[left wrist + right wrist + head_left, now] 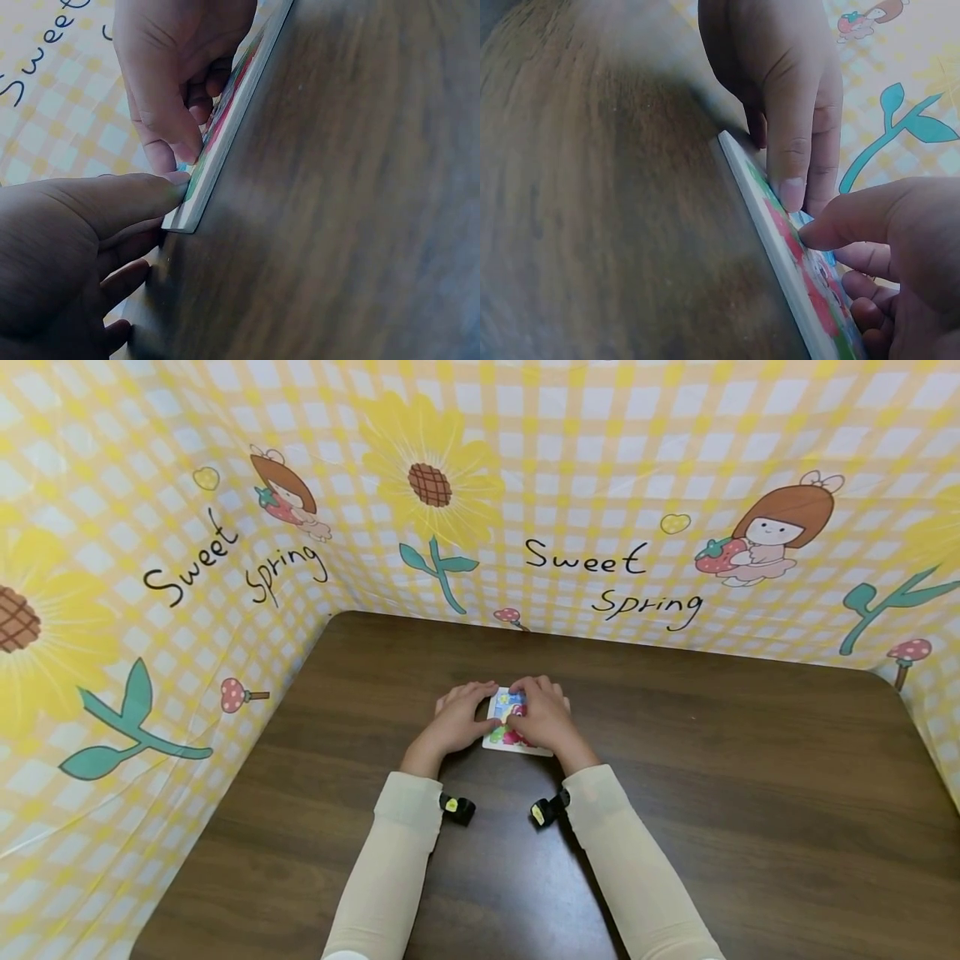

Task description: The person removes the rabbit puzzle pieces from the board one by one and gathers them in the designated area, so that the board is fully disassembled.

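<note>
A small flat picture board (517, 747) with a pale rim and a bright red, green and blue picture lies on the brown table. My left hand (454, 720) holds its left side, the thumb (161, 193) on the picture and the other fingers beyond the edge. From the right, my right hand (546, 718) reaches over the board with curled fingers. Its thumb (855, 217) and forefinger come together on the picture near the left thumb. Both hands cover parts of the picture, and whether a separate piece sits between the right fingertips is too small to tell.
The dark wooden table (750, 777) extends on both sides of the arms. A yellow checked cloth (585, 468) with flowers and lettering stands along its back and left edges. Black wrist cameras (459, 808) sit at both cuffs, just above the tabletop.
</note>
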Tool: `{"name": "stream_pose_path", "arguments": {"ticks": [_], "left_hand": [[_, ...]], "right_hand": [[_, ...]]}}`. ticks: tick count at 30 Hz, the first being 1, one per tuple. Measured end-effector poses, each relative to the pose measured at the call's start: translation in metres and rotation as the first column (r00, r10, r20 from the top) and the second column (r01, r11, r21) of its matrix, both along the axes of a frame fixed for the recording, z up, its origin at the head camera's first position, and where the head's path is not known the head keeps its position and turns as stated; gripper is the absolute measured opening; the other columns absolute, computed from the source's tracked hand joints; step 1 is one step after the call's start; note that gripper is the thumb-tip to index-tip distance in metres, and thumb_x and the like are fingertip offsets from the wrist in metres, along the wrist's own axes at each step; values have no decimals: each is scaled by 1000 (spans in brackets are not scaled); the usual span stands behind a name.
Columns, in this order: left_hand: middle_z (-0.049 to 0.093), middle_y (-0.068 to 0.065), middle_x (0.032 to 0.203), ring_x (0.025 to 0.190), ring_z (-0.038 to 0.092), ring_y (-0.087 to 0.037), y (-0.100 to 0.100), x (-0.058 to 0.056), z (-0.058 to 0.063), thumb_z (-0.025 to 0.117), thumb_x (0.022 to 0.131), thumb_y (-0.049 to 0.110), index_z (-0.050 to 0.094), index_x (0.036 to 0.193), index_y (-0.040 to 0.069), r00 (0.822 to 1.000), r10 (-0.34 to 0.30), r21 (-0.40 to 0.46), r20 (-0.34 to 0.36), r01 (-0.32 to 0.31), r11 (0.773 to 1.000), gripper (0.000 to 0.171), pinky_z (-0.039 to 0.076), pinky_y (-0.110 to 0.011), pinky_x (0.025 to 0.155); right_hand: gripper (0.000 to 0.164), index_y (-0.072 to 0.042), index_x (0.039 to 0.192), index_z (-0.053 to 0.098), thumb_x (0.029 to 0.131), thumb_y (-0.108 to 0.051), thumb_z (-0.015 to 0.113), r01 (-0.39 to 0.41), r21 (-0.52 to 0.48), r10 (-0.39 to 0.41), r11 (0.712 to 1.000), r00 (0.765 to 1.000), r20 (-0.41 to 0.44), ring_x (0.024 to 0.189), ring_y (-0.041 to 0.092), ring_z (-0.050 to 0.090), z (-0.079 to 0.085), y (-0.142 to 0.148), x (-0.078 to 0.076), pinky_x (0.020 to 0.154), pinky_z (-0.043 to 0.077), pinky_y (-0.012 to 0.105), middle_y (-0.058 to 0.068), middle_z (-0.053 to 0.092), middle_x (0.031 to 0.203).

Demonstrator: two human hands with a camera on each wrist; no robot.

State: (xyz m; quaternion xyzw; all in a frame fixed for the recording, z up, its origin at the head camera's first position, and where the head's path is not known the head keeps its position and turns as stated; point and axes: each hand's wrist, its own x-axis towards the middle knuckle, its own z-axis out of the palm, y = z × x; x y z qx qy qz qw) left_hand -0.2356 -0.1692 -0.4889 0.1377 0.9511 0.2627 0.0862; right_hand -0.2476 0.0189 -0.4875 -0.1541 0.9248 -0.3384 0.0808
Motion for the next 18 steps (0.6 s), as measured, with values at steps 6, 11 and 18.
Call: {"name": "stream_pose_path", "arguments": {"ticks": [6, 11, 18], "left_hand": [[39, 0, 152, 139, 29, -27, 0, 1, 0, 65, 93, 37, 44, 148, 17, 1000, -1, 0, 3, 1, 1000, 62, 19, -54, 109], [37, -1, 153, 140, 27, -27, 0, 1, 2, 65, 94, 36, 43, 148, 16, 1000, -2, 4, 11, 2, 1000, 62, 18, -55, 109], [37, 0, 154, 141, 26, -26, 0, 1, 1, 64, 94, 38, 42, 149, 17, 1000, -2, -18, 8, 2, 1000, 63, 18, -54, 110]], "right_hand": [[32, -16, 121, 58, 91, -27, 63, 5, -10, -6, 1000, 999, -43, 111, 30, 39, -5, 0, 0, 87, 31, 45, 10, 47, 127], [23, -17, 117, 60, 95, -22, 58, 21, -23, -23, 999, 996, -86, 109, 29, 41, -8, -1, -2, 85, 33, 45, 8, 50, 125], [26, -17, 120, 62, 95, -20, 57, 31, -33, -35, 999, 991, -129, 108, 29, 45, -10, 0, -2, 85, 35, 45, 7, 54, 122]]}}
